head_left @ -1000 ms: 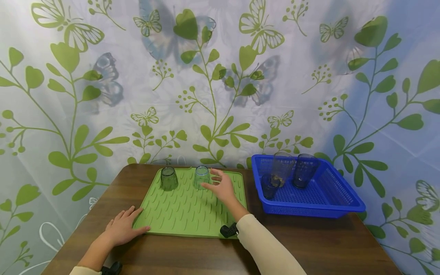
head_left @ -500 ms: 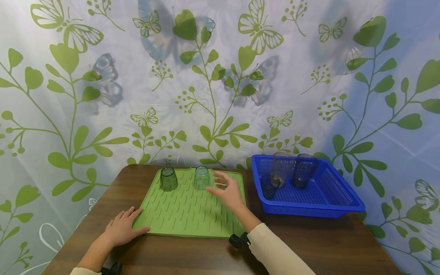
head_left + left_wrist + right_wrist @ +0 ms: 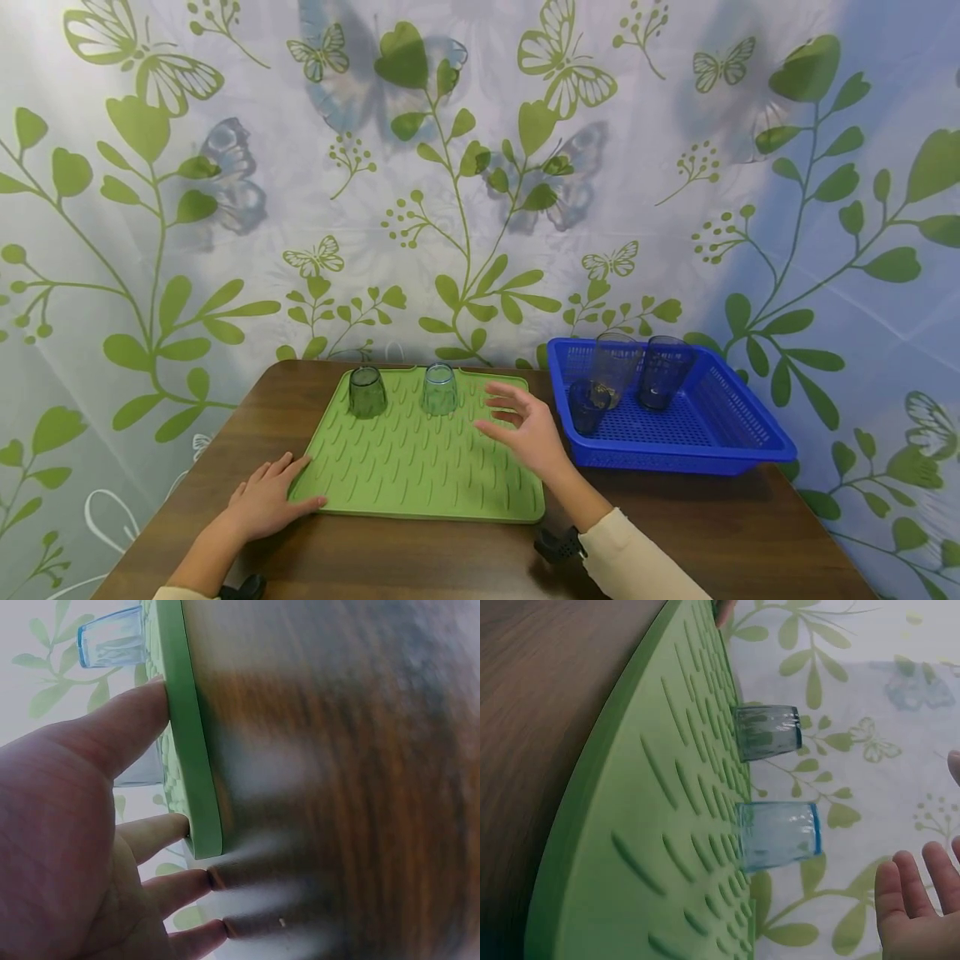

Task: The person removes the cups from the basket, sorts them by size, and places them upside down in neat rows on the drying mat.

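Note:
A green ridged drying mat [image 3: 420, 467] lies on the wooden table. Toward its back, a dark grey glass [image 3: 367, 392] and a light blue glass [image 3: 439, 390] stand upside down, apart from each other. My right hand [image 3: 528, 425] hovers over the mat's right side, fingers spread and loosely bent, holding nothing; a gap separates it from the blue glass. My left hand [image 3: 262, 498] rests at the mat's left front corner. In the left wrist view its thumb and one finger touch the mat, while other fingertips [image 3: 214, 930] press on the table.
A blue plastic basket [image 3: 675, 458] stands on the table right of the mat. It holds several items of glassware: a tall clear glass [image 3: 617, 367], a tall dark glass [image 3: 663, 375] and a short dark glass [image 3: 588, 407]. A leaf-patterned curtain [image 3: 480, 208] hangs behind the table.
My right hand has drawn back from the blue glass, moving right toward the basket with its fingers loose. Both glasses on the mat and my left hand have stayed put.

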